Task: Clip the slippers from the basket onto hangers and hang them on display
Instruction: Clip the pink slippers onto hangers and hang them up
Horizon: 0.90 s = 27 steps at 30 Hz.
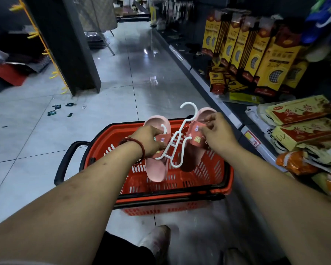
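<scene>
While my left hand grips the left slipper, my right hand pinches the right slipper. Between them, white hanger; below, red basket

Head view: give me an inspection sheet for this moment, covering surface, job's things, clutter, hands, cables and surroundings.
Surface: glossy grey tiled floor; the red basket stands on it.
Job's things: white hanger held above the basket, with the pink left slipper and right slipper either side of it; cannot tell if they are fully clipped on.
Clutter: small dark scraps on the floor, far left.
Hands: left hand grips the left slipper's strap; right hand pinches at the right slipper's strap.
Cables: nothing seen.
Surroundings: shelves with yellow boxes at right; dark pillar with yellow hooks at left.
</scene>
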{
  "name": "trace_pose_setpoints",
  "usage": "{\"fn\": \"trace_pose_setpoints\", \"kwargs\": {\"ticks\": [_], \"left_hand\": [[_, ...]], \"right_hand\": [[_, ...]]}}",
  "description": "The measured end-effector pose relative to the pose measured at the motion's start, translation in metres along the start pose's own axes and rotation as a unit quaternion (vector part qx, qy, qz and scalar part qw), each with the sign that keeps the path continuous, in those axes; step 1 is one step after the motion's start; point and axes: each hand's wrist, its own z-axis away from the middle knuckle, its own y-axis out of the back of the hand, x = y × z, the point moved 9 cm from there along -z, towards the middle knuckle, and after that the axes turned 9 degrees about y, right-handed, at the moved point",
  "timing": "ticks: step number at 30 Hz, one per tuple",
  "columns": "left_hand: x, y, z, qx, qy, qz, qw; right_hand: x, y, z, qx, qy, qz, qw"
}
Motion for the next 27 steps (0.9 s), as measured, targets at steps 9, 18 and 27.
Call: {"fn": "trace_pose_setpoints", "kwargs": {"ticks": [9,18,27], "left_hand": [[0.018,-0.001,0.011,0.002,-0.019,-0.118,0.993],[0.014,0.019,0.009,0.115,0.017,0.017,0.993],[0.021,0.016,0.017,0.094,-0.042,0.129,0.986]], "right_hand": [[0.004,0.010,0.002,0.039,-0.031,-0.060,0.997],[-0.016,-0.016,0.011,-0.076,-0.006,0.002,0.997],[-0.014,-0.015,0.020,-0.068,-0.064,-0.002,0.996]]}}
